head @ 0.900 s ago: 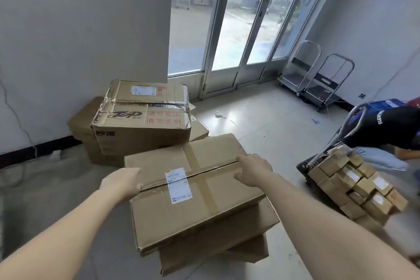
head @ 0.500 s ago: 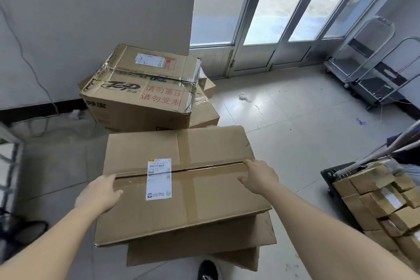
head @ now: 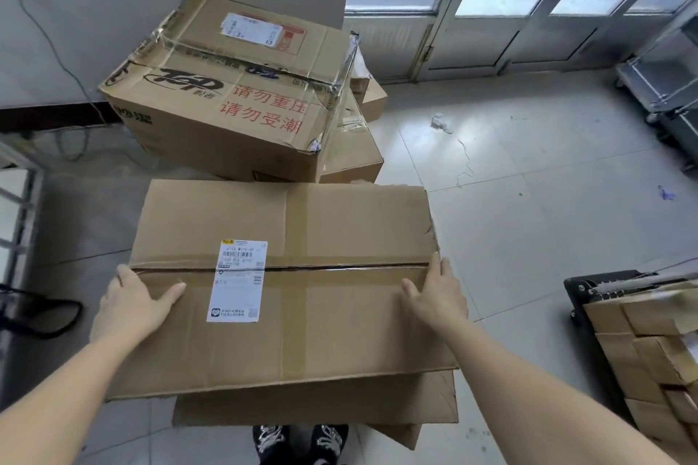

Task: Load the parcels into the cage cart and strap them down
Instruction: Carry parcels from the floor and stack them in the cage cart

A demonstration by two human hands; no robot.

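A large brown parcel (head: 340, 313) with a white shipping label (head: 238, 279) and crossed tape fills the middle of the view, just in front of me. My left hand (head: 132, 302) grips its left edge, thumb on top and fingers hidden over the side. My right hand (head: 434, 294) holds the right edge at the seam, thumb lying on the top face. Under the parcel lies another flat brown box (head: 317, 404). Whether the parcel is lifted off it I cannot tell.
A dented printed box (head: 234, 94) with red characters sits on other boxes by the wall. A black cart with several small parcels (head: 642, 343) stands at the right. Folded trolleys (head: 672, 87) lean by the glass doors. A metal frame (head: 15, 200) shows at the left edge.
The view has tilted down and come closer. The parcel has turned from skewed to square in front of me, with both hands staying on its side edges.
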